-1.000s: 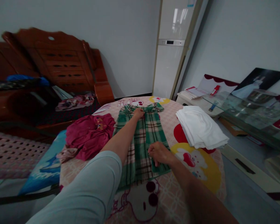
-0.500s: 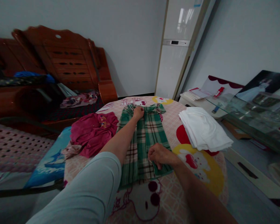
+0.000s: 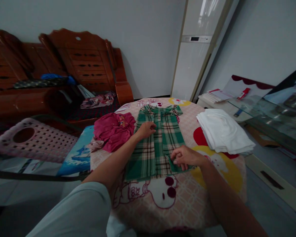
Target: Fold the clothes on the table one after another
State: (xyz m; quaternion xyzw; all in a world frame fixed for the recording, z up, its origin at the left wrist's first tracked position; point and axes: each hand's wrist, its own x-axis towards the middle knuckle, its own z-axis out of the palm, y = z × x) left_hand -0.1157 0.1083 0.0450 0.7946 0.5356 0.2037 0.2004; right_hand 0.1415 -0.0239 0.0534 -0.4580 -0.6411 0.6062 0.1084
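A short-sleeved green plaid shirt (image 3: 160, 141) lies spread on the round table, collar at the far end. My left hand (image 3: 147, 129) is over the upper part of its front, fingers loosely bent and apart, with nothing visible in them. At the lower right of the shirt, my right hand (image 3: 184, 157) has its thumb and forefinger closed at the front edge, where the cloth is turned up near the hem. The other fingers hang over the fabric. Left of the shirt sits a crumpled magenta garment (image 3: 113, 130).
A folded white cloth stack (image 3: 223, 131) rests at the table's right side. The patterned tablecloth (image 3: 187, 200) shows near me. Left are a pink woven chair (image 3: 46, 141) and a wooden sofa (image 3: 88, 65). A glass shelf (image 3: 273, 128) stands close on the right.
My left hand has come away from the collar and back toward me. My right hand stays near the lower front edge. The view has turned slightly left.
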